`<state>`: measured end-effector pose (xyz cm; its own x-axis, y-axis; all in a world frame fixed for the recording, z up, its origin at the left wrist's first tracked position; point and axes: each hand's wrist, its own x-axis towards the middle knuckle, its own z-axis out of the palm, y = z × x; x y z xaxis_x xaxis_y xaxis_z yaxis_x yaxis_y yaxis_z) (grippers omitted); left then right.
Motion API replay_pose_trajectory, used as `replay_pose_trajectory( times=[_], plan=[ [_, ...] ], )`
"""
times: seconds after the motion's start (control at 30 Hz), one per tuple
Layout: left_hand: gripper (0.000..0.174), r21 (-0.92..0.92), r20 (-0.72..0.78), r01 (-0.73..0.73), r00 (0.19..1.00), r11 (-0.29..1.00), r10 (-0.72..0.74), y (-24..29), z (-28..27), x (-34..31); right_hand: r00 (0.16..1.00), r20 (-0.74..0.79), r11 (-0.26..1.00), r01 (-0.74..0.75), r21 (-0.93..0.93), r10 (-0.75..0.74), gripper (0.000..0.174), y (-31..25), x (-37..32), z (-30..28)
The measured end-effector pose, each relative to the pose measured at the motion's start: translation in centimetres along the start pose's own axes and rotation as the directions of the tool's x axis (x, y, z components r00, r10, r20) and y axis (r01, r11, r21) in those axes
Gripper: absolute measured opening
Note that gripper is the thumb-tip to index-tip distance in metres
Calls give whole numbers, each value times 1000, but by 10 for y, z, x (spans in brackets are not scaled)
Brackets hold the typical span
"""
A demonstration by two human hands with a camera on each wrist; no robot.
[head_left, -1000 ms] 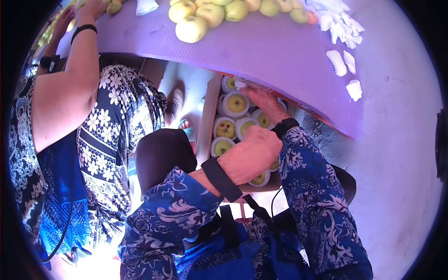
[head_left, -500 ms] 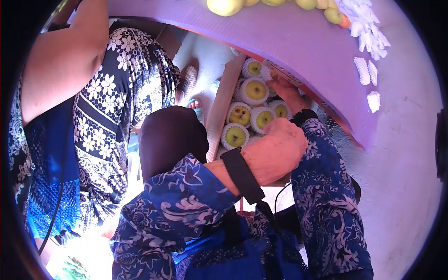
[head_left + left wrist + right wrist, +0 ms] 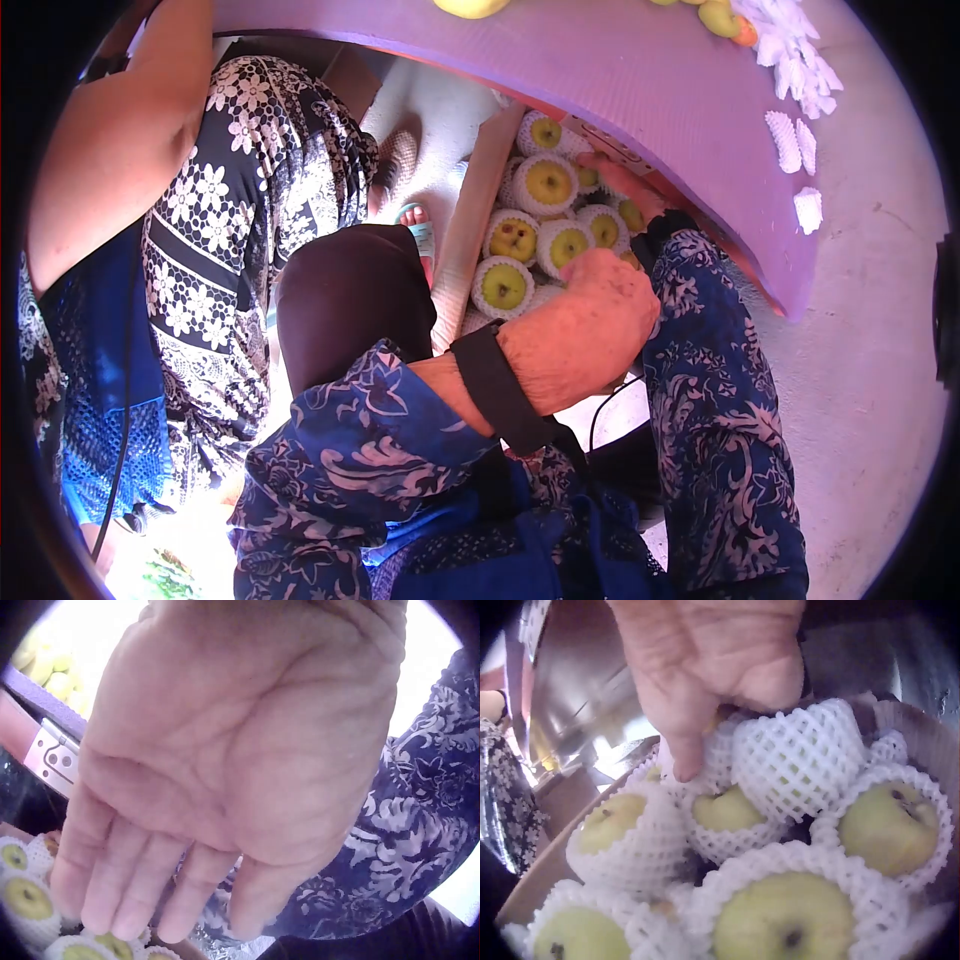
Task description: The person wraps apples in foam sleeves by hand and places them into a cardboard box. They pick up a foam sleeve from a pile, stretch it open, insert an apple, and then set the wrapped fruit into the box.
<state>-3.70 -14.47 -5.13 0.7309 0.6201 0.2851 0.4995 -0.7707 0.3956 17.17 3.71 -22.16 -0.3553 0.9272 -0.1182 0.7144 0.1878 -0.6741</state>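
Observation:
A brown cardboard box [image 3: 470, 215] holds several green apples, each in a white foam net. My right hand [image 3: 630, 185] reaches into its far side, just under the table edge. In the right wrist view its thumb [image 3: 684, 754] points down onto the netting, and a netted apple [image 3: 799, 761] lies tilted right below the palm. That apple hides the other fingers, and I cannot tell whether they grip it. My left hand [image 3: 590, 320] hovers over the near end of the box. In the left wrist view the bare palm [image 3: 225, 765] shows, fingers straight and holding nothing.
A purple table [image 3: 640, 85] overhangs the box, with loose apples [image 3: 720, 18], a heap of foam nets [image 3: 790, 50] and a few single nets [image 3: 808, 210] on it. Another person [image 3: 240, 200] stands at the left, beside a dark rounded shape [image 3: 355, 300] near my left arm.
The view has shifted, so the table's apples sit higher and the box further right. My right hand stays at the box's far side. The other person's hands have left the view.

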Motion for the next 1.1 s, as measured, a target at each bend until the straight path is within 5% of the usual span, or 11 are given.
replay_pose_trajectory(
  times=[0.17,0.33,0.43,0.5,0.53,0.73,0.9,0.93,1.0,1.1],
  plan=[
    [9,125,-54,-45,997,991,52,1,0,-1,997,-70,998,-21,62,26,47,-3,-10,2],
    [4,96,48,42,998,995,-46,6,13,9,985,-160,978,-26,207,60,52,3,-14,7],
    [4,122,-43,19,999,992,-14,4,19,7,971,-222,950,-13,313,86,55,-2,-12,15],
    [4,133,-46,18,999,991,-12,4,24,7,968,-201,983,-126,135,151,58,-19,-13,12],
    [3,134,-8,29,1000,991,-28,5,25,9,958,-126,941,-278,-193,257,57,-47,-20,-3],
    [11,37,25,7,1000,999,-8,4,13,5,983,36,919,-153,-364,178,70,-31,-16,-10],
    [19,-13,53,-18,998,1000,18,1,1,3,994,-37,932,-112,-344,105,61,-39,-22,-13],
    [20,-26,78,-10,997,1000,12,1,1,4,996,-14,941,-90,-326,91,60,-37,-22,-13],
    [21,-24,103,-11,995,1000,14,2,2,4,991,-71,982,-100,159,113,57,-31,-22,-7],
    [20,-17,92,-23,995,1000,25,2,-2,2,991,-132,808,53,586,30,54,-9,-16,15]
  ],
)
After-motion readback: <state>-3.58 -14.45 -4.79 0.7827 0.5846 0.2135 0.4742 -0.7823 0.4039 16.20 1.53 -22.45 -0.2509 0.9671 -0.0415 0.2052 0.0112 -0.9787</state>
